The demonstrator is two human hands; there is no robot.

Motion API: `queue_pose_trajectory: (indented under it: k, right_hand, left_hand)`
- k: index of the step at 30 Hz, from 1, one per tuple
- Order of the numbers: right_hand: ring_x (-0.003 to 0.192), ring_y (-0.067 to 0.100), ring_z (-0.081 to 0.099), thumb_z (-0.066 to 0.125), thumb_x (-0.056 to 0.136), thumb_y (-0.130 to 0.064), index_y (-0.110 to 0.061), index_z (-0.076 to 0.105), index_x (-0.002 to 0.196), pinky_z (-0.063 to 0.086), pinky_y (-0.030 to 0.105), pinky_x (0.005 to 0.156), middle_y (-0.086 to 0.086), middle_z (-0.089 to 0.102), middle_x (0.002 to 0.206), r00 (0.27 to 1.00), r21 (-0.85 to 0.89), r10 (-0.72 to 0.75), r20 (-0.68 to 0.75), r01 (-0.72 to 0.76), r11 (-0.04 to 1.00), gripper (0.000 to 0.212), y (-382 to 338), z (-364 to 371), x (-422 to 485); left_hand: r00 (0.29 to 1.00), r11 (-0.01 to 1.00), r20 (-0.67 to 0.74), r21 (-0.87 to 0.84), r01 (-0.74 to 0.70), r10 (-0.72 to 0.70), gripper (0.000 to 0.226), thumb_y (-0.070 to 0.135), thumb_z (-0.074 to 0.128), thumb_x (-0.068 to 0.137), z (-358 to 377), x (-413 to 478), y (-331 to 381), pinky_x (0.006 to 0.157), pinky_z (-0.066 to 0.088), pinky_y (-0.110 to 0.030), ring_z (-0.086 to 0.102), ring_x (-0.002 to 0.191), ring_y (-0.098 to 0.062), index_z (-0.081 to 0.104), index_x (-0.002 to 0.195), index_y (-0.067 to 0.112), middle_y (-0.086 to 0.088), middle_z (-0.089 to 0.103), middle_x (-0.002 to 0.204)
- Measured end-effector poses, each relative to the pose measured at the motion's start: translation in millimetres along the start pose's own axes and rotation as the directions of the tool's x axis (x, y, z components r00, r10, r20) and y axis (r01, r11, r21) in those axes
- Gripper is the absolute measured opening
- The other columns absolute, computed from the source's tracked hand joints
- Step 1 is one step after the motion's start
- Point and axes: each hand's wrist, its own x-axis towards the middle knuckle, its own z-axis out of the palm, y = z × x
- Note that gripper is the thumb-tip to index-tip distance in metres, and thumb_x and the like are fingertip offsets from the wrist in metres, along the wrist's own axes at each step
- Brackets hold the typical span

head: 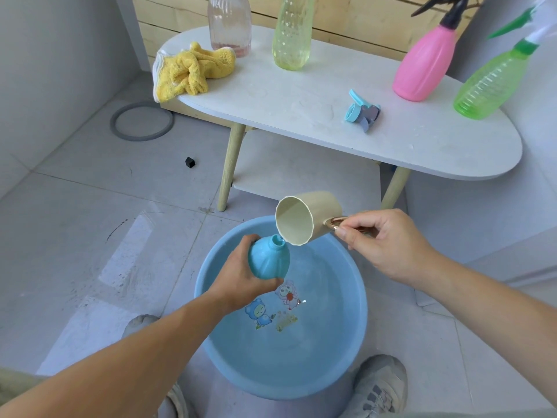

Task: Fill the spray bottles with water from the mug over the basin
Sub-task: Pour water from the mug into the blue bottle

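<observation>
Left hand [241, 279]: gripping blue bottle [268, 257] round its belly, basin [331, 357] lying below.
Right hand [382, 245]: pinching mug [304, 218] handle, tipping rim at bottle's neck.
Handling: light, stiff plastic; likely slippery when wet.

Two bare forearms, bare left hand [241, 282] and right hand [388, 245]. Grey mesh sneakers, grey laces, pale soles: right sneaker [379, 384] just right of the blue basin [340, 351], left sneaker [140, 324] just left of it, partly hidden behind the arm. Olive-khaki fabric [12, 384] well left of basin, garment type unclear.
</observation>
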Motion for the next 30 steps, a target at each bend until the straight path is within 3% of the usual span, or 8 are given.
queue_pose_trajectory:
  k: [5,18,21,23,28,30]
  right_hand:
    - [0.076,-0.008,0.063,0.069,0.09,-0.017,-0.013,0.077,0.081,0.041,0.005,0.073,-0.02,0.071,0.072,0.999,-0.048,-0.042,-0.009,0.042,0.998,0.012,-2,-1,1]
    - [0.079,0.001,0.064,0.07,0.089,-0.018,-0.017,0.076,0.078,0.043,0.01,0.075,-0.011,0.07,0.075,0.996,-0.085,-0.091,-0.013,0.089,0.992,0.012,0,-2,1]
    - [0.062,-0.001,0.058,0.069,0.09,-0.021,-0.016,0.077,0.08,0.046,0.014,0.064,-0.003,0.07,0.068,0.999,0.042,0.005,-0.034,-0.003,0.999,0.013,2,0,4]
    - [0.061,0.007,0.055,0.066,0.092,-0.026,-0.017,0.076,0.079,0.043,0.019,0.061,0.002,0.07,0.068,0.993,0.116,0.103,-0.057,-0.095,0.989,0.019,9,2,8]
    - [0.094,0.018,0.07,0.062,0.095,-0.024,-0.009,0.067,0.06,0.051,0.035,0.095,0.0,0.076,0.082,0.954,0.219,0.3,-0.029,-0.287,0.933,0.039,41,13,13]
    - [0.088,0.023,0.068,0.06,0.096,-0.022,-0.012,0.067,0.061,0.05,0.036,0.084,0.001,0.076,0.083,0.941,0.133,0.339,-0.02,-0.334,0.933,0.037,51,20,13]
  left_hand:
    - [1.0,1.0,-0.004,0.0,-0.006,0.006,0.08,0.027,0.093,0.066,0,0,0,0.061,0.057,-0.02,0.063,0.098,-0.013,0.039,0.124,0.041,0.011,0.057,0.114]
    - [1.0,1.0,-0.003,-0.004,0.007,-0.007,0.081,0.028,0.093,0.066,1,0,-1,0.064,0.062,-0.029,0.065,0.097,-0.015,0.039,0.125,0.042,0.008,0.057,0.113]
    - [1.0,1.0,-0.001,-0.008,0.005,-0.005,0.081,0.028,0.093,0.066,0,0,-1,0.064,0.062,-0.027,0.065,0.097,-0.014,0.039,0.125,0.042,0.008,0.058,0.113]
    - [1.0,1.0,-0.003,-0.007,0.005,-0.005,0.081,0.028,0.093,0.066,0,0,0,0.064,0.06,-0.024,0.064,0.097,-0.013,0.039,0.126,0.041,0.009,0.058,0.114]
    - [1.0,1.0,0.0,-0.002,0.004,-0.004,0.079,0.027,0.093,0.067,0,-1,0,0.062,0.058,-0.021,0.064,0.097,-0.013,0.04,0.124,0.04,0.01,0.057,0.112]
    - [1.0,1.0,-0.002,-0.008,0.002,-0.002,0.077,0.026,0.092,0.067,0,0,-1,0.063,0.059,-0.023,0.065,0.098,-0.014,0.041,0.123,0.04,0.01,0.058,0.112]
